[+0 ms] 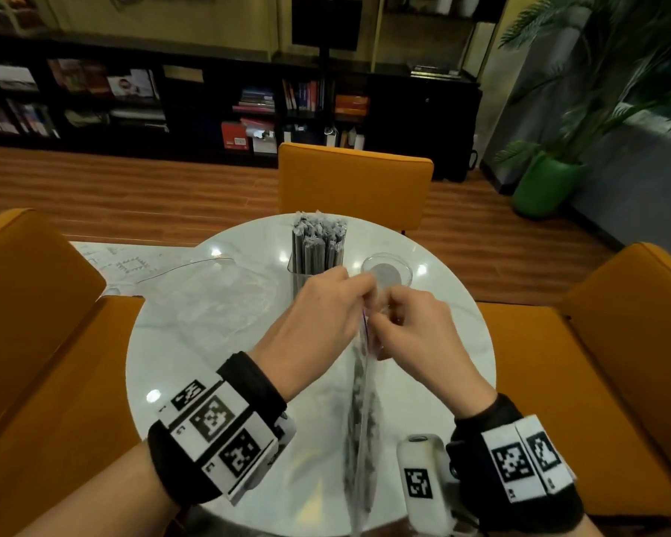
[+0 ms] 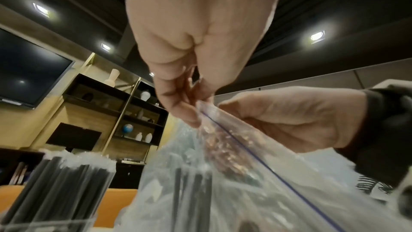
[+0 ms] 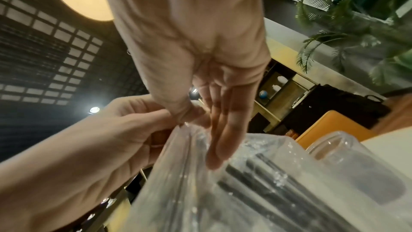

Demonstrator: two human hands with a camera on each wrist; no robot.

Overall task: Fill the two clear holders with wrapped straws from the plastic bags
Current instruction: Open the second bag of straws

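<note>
A zip-top plastic bag (image 1: 362,405) of wrapped black straws hangs upright over the round white table (image 1: 194,366). My left hand (image 1: 355,290) pinches one side of the bag's mouth (image 2: 208,112). My right hand (image 1: 382,317) pinches the other side between thumb and forefinger (image 3: 189,116), its remaining fingers lying straight against the bag (image 3: 223,191). Just behind the hands stands a clear holder (image 1: 318,246) packed with wrapped straws (image 2: 55,183). To its right is a second clear holder (image 1: 388,271), which has no straws in it (image 3: 356,165).
An empty plastic bag (image 1: 210,304) lies flat on the table's left half, beside a printed sheet (image 1: 125,265). Orange chairs (image 1: 353,188) surround the table at the back, left and right. A potted plant (image 1: 547,188) stands on the floor at the right.
</note>
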